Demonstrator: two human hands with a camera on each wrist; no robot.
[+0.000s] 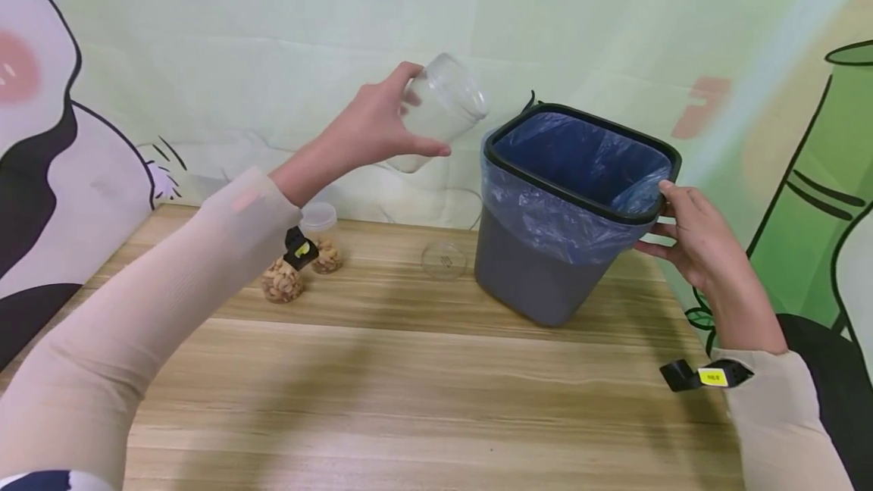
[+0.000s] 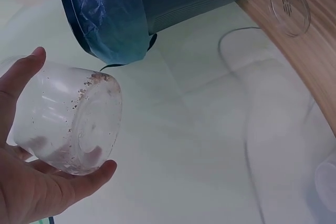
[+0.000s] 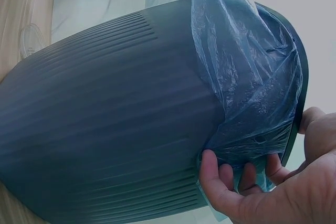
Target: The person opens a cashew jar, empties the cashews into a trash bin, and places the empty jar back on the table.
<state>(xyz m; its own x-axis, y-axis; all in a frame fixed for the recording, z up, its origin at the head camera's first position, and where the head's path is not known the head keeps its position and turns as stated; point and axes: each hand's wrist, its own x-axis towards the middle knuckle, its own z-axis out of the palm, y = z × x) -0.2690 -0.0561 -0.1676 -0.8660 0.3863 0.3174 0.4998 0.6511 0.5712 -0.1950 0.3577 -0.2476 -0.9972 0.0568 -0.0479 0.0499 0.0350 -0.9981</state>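
Above the table, my left hand (image 1: 382,120) grips a clear plastic jar (image 1: 443,108), thumb on one side and fingers on the other. The jar is tilted, its open mouth facing the trash bin to the right. Brown crumbs cling near the jar's base (image 2: 97,121) in the left wrist view. My right hand (image 1: 702,237) holds the right side of the grey trash bin (image 1: 539,267), thumb at the black rim and fingers against the blue bag (image 3: 247,72) folded over it. The jar is apart from the bin.
A clear round lid (image 1: 444,260) lies on the wooden table (image 1: 409,400), left of the bin. Two small jars of nuts stand farther left: one with a whitish lid (image 1: 319,216), the other (image 1: 283,283) partly hidden by my left wrist strap. A printed cloth (image 1: 273,82) hangs behind.
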